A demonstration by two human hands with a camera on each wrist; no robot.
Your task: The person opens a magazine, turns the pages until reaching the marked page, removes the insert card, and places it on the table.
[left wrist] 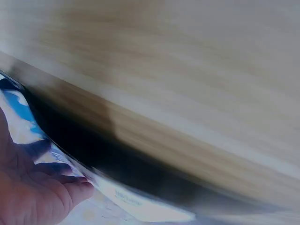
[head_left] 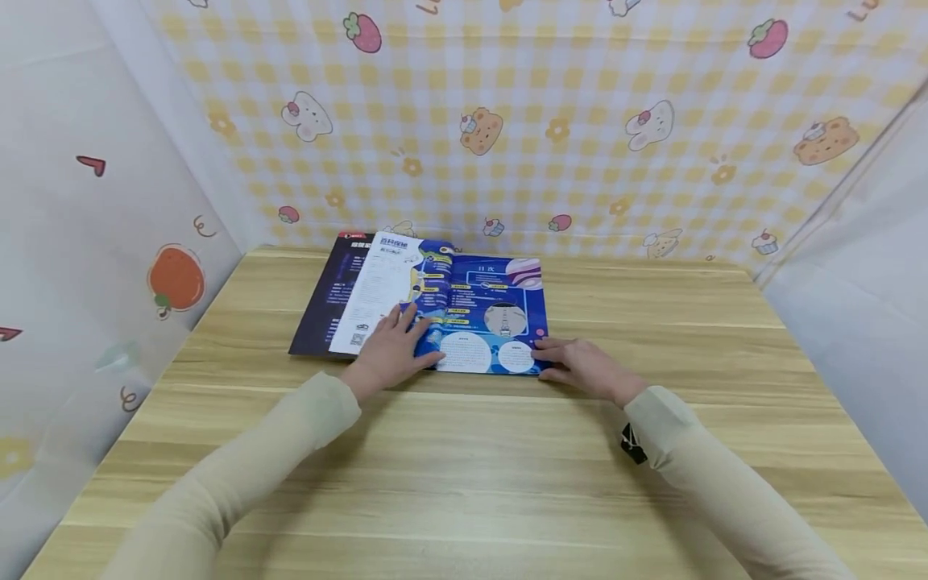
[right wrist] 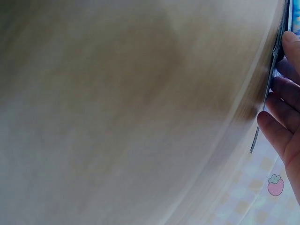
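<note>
An open magazine (head_left: 493, 278) lies on the wooden table, with blue contents pages on either side of its fold. Its white flap page (head_left: 370, 282) and dark cover (head_left: 319, 314) fan out to the left. My left hand (head_left: 391, 348) is spread flat on the left pages, close to the fold, with the thumb pointing across to the right. At the magazine's lower right corner, my right hand (head_left: 583, 366) rests its fingers on the page edge. In the right wrist view the fingers (right wrist: 279, 124) lie along the thin edge, loosely bent.
A small black object (head_left: 633, 445) shows beside the right cuff. Behind the table hangs a yellow checked cloth (head_left: 536, 177) with cartoon prints, and a white printed cloth (head_left: 65, 242) stands at the left. The wooden table (head_left: 464, 475) stretches in front of the magazine.
</note>
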